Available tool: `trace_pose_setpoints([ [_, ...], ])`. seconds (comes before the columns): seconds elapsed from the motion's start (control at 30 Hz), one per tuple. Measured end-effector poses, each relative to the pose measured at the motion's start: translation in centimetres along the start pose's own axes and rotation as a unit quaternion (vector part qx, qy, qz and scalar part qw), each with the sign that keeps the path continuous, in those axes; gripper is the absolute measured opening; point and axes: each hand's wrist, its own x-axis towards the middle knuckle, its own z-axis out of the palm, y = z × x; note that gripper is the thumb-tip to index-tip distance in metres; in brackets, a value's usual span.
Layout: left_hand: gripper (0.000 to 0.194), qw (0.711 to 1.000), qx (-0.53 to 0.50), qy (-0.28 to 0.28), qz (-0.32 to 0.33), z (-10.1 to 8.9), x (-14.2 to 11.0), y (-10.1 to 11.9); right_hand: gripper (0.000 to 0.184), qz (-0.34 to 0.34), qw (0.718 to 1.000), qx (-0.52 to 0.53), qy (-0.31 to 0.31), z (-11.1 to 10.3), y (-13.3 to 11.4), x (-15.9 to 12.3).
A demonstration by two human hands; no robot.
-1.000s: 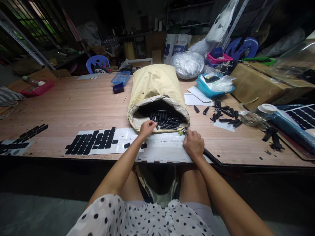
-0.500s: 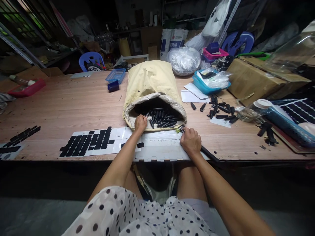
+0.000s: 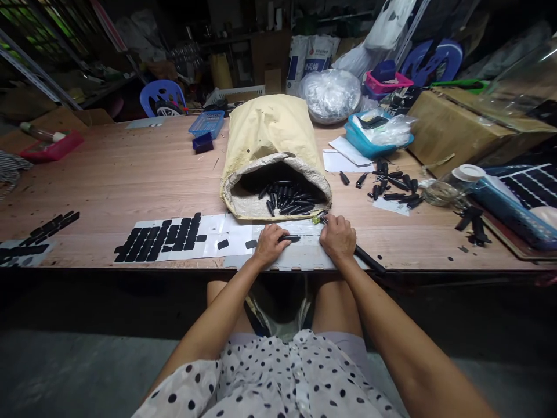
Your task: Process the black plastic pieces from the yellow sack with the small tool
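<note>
My left hand (image 3: 270, 246) is closed around one end of a small black tapered piece (image 3: 292, 238), holding it low over the white board (image 3: 296, 260) at the table's front edge. My right hand (image 3: 338, 238) grips a black-handled tool (image 3: 371, 259). The tool's handle sticks out below the hand, and its yellow-green and metal tip shows above the fingers. Just beyond both hands lies a pale yellow sack (image 3: 270, 125), its mouth facing me. Inside the mouth rests a pile of similar black pieces (image 3: 289, 197).
Left of my hands are white sheets (image 3: 209, 229) bearing rows of black stickers (image 3: 148, 241). Loose black parts (image 3: 394, 184) lie to the right, near a blue basket (image 3: 378, 142) and a cardboard box (image 3: 461, 128). A small blue tray (image 3: 206, 125) stands beyond the stickers.
My left hand has come out of the sack's mouth toward me, bringing a black tapered piece over the white board. My right hand stays on the tool. The view has shifted slightly.
</note>
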Motion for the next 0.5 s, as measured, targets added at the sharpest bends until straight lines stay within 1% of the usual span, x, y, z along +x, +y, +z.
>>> trace_pose_setpoints([
  [0.2, 0.02, 1.0, 0.005, -0.017, -0.019, -0.18, 0.37, -0.01, 0.029, 0.004, 1.0, 0.01, -0.01, -0.08, 0.11, -0.1],
  [0.33, 0.018, 0.999, -0.007, -0.017, -0.026, -0.21, 0.43, 0.04, 0.029, 0.004, 0.999, 0.033, -0.01, -0.07, 0.51, 0.1],
  [0.43, 0.018, 0.999, -0.017, -0.016, -0.03, -0.08, 0.49, -0.03, 0.028, 0.008, 0.998, 0.062, -0.011, -0.28, 0.81, 0.2],
  [0.5, 0.018, 0.999, -0.021, -0.015, -0.037, 0.06, 0.53, -0.06, 0.029, 0.002, 0.995, 0.101, 0.001, -0.61, 0.67, -0.08],
])
